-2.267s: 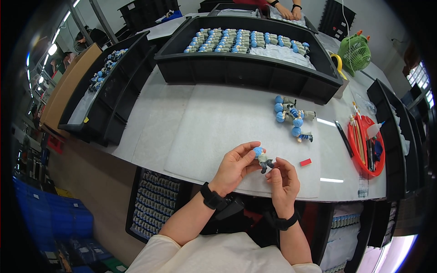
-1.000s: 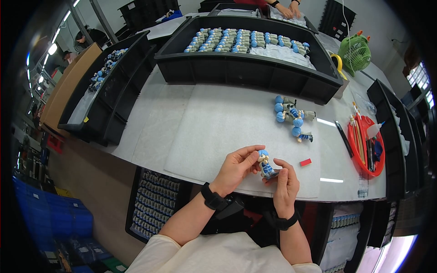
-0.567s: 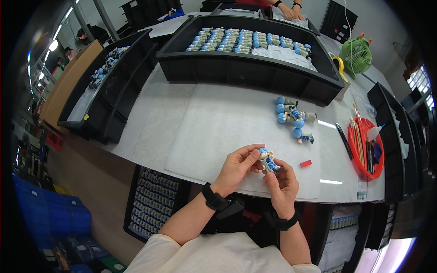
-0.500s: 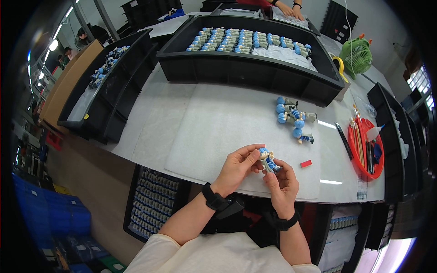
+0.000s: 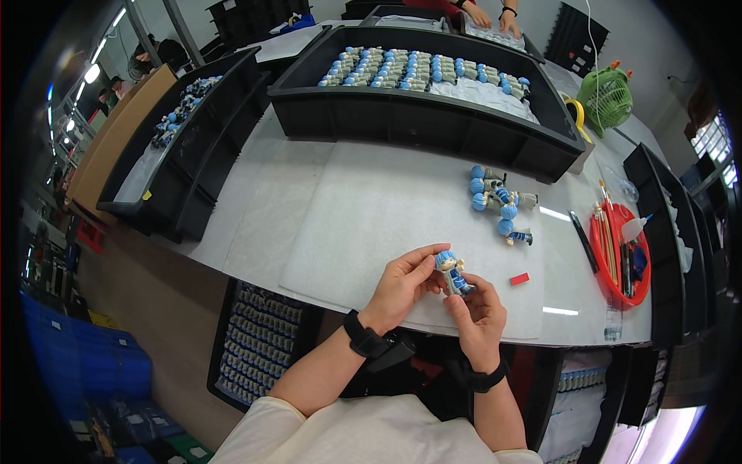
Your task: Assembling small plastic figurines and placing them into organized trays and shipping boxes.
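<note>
A pale grey worktable [image 5: 255, 193] carries a white foam mat [image 5: 386, 201] and long black plastic trays [image 5: 417, 124]. A green desk fan [image 5: 607, 97] stands at the far right, a round red dish [image 5: 618, 274] nearer. Blue crates [image 5: 85, 363] sit on the floor at left, under ceiling strip lights [image 5: 93, 73].

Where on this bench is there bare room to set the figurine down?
The white mat is bare between the big black tray and the hands, left of the loose figurines. It is crowded to the right: red eraser, brush, red dish.
</note>
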Demonstrator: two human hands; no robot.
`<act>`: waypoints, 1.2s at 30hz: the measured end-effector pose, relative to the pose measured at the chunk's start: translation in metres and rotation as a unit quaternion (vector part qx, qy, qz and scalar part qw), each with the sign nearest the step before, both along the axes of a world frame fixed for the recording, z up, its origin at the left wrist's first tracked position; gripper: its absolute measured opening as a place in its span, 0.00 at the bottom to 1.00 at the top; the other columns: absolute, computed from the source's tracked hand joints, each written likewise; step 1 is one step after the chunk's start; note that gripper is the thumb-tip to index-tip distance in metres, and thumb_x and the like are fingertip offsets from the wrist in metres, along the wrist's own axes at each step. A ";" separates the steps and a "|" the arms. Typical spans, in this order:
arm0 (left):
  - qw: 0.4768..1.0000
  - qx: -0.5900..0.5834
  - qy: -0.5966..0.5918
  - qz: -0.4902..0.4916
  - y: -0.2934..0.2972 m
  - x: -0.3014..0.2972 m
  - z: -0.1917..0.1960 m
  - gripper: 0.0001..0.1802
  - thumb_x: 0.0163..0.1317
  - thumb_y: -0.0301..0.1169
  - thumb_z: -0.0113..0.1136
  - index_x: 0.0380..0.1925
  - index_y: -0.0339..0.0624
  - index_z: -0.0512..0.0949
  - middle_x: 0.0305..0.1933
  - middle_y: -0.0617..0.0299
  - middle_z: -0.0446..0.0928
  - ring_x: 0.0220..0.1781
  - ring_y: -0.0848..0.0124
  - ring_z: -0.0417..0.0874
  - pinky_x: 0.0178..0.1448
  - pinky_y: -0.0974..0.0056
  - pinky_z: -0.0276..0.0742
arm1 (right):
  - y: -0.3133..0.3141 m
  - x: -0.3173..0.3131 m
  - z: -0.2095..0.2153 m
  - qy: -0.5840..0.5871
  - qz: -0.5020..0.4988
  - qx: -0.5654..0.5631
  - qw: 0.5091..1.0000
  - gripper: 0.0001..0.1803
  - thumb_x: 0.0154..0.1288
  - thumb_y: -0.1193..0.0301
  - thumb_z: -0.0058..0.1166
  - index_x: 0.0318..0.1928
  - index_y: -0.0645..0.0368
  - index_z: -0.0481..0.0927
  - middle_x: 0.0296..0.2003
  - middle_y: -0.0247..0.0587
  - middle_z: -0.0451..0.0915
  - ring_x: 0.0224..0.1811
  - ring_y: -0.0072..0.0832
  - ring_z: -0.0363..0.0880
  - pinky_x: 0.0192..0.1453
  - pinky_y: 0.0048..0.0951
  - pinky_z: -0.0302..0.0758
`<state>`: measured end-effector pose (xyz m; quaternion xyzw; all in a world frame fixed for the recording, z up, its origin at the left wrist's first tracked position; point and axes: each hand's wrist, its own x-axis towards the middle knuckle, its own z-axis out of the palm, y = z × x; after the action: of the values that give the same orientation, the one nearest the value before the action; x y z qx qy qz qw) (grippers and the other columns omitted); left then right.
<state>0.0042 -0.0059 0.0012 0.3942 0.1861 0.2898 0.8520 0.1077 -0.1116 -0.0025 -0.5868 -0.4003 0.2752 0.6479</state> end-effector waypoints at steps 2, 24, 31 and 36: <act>1.000 0.000 0.000 0.001 0.000 0.000 0.000 0.16 0.66 0.30 0.39 0.51 0.38 0.69 0.39 0.64 0.74 0.35 0.79 0.72 0.41 0.73 0.70 | 0.000 -0.001 0.000 -0.005 0.000 0.000 1.000 0.18 0.54 0.76 0.56 0.46 0.66 0.70 0.31 0.39 0.77 0.32 0.18 0.75 0.36 0.17 0.71; 0.999 0.026 0.015 0.015 0.000 0.001 -0.005 0.14 0.65 0.32 0.43 0.48 0.40 0.69 0.40 0.63 0.74 0.40 0.76 0.74 0.44 0.70 0.71 | 0.002 -0.001 0.002 -0.077 -0.001 -0.021 0.997 0.19 0.47 0.75 0.62 0.40 0.69 0.72 0.30 0.42 0.78 0.29 0.20 0.77 0.35 0.18 0.73; 0.999 0.029 0.011 0.015 0.000 0.001 -0.006 0.14 0.65 0.32 0.43 0.47 0.40 0.70 0.40 0.64 0.74 0.39 0.78 0.74 0.42 0.72 0.71 | 0.003 -0.001 0.002 -0.088 -0.002 -0.016 0.996 0.18 0.48 0.75 0.62 0.39 0.69 0.72 0.30 0.43 0.78 0.29 0.21 0.77 0.34 0.18 0.73; 0.999 0.031 0.011 0.018 0.000 0.001 -0.006 0.14 0.65 0.31 0.43 0.47 0.39 0.70 0.39 0.64 0.74 0.37 0.79 0.73 0.41 0.73 0.70 | 0.003 -0.001 0.000 -0.084 -0.004 -0.017 0.996 0.18 0.48 0.74 0.62 0.39 0.69 0.72 0.30 0.43 0.78 0.29 0.21 0.77 0.34 0.19 0.73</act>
<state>0.0050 -0.0060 -0.0049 0.4197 0.1932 0.3065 0.8322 0.1068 -0.1091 -0.0021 -0.6205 -0.4458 0.2295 0.6030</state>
